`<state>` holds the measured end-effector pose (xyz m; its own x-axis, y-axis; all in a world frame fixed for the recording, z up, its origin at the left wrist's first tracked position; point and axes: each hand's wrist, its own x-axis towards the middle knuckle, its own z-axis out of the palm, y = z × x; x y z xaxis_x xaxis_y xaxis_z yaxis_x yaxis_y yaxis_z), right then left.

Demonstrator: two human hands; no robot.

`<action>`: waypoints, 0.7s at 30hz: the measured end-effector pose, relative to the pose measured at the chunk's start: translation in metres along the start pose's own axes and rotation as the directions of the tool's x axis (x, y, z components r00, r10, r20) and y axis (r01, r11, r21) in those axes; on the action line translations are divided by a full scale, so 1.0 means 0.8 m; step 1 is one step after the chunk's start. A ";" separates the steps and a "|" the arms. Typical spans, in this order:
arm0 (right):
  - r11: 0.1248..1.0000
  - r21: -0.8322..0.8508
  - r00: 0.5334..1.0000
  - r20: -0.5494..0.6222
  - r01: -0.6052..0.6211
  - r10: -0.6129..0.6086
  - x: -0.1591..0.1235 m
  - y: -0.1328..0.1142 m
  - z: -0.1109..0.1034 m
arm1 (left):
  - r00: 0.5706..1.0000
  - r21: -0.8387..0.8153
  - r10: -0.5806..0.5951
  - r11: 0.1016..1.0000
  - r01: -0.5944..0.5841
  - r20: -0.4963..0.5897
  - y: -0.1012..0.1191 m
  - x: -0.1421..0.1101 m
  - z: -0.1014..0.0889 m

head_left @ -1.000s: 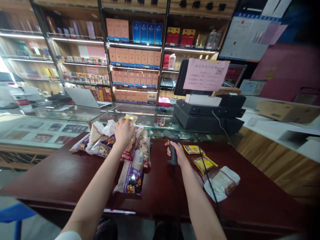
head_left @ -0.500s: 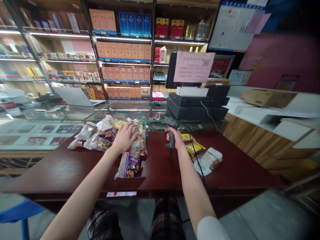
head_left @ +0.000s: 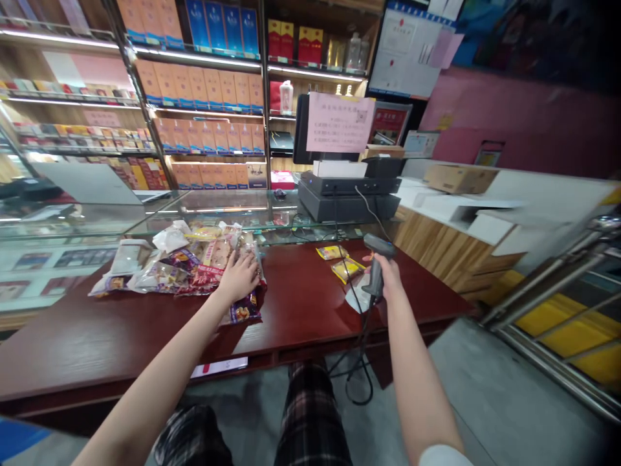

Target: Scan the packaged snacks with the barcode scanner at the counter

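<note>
My right hand [head_left: 389,273] is wrapped around the grip of a dark grey barcode scanner [head_left: 378,247], raised at the right of the table. Its black cable drops below the table edge. My left hand [head_left: 239,277] lies with fingers apart over a purple snack bag [head_left: 246,309] and the packets at the right end of a pile. That pile includes a red-and-clear food packet [head_left: 213,260], a white bag [head_left: 171,237] and a clear bag [head_left: 160,277]. Beyond the scanner lie yellow packets [head_left: 347,268]; a white plastic package [head_left: 356,298] is partly hidden behind the scanner.
The dark red wooden table [head_left: 295,317] butts against a glass display counter [head_left: 223,202]. A monitor with a pink notice [head_left: 339,123] stands on a black cash register base [head_left: 347,204]. Shelves of boxes rise behind. Metal railing [head_left: 557,323] is at right.
My right hand has carried the scanner right, in front of the white package. My left hand has come down onto the packets. The view has turned right.
</note>
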<state>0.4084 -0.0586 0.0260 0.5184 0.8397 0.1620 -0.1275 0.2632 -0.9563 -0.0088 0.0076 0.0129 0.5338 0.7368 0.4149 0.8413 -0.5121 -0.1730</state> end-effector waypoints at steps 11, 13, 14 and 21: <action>0.971 0.157 0.983 0.066 -0.179 0.170 0.000 0.035 0.041 | 0.960 -0.310 0.185 0.944 -0.115 0.208 0.130 0.080 -0.009; 0.969 0.143 0.978 0.091 -0.201 0.189 0.004 0.039 0.053 | 0.928 -0.400 0.240 0.910 -0.114 0.283 0.159 0.094 0.002; 0.965 0.149 0.974 0.102 -0.218 0.204 0.006 0.042 0.058 | 0.919 -0.439 0.249 0.893 -0.096 0.306 0.174 0.100 0.008; 0.919 0.191 0.919 0.268 -0.344 0.288 0.021 0.053 0.072 | 0.930 -0.462 0.107 0.884 0.072 0.351 0.238 0.117 0.042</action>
<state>0.3629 -0.0056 0.0025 0.2130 0.9751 -0.0616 -0.4570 0.0437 -0.8884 0.2043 -0.0057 -0.0114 0.6169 0.7852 0.0543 0.7428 -0.6036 0.2897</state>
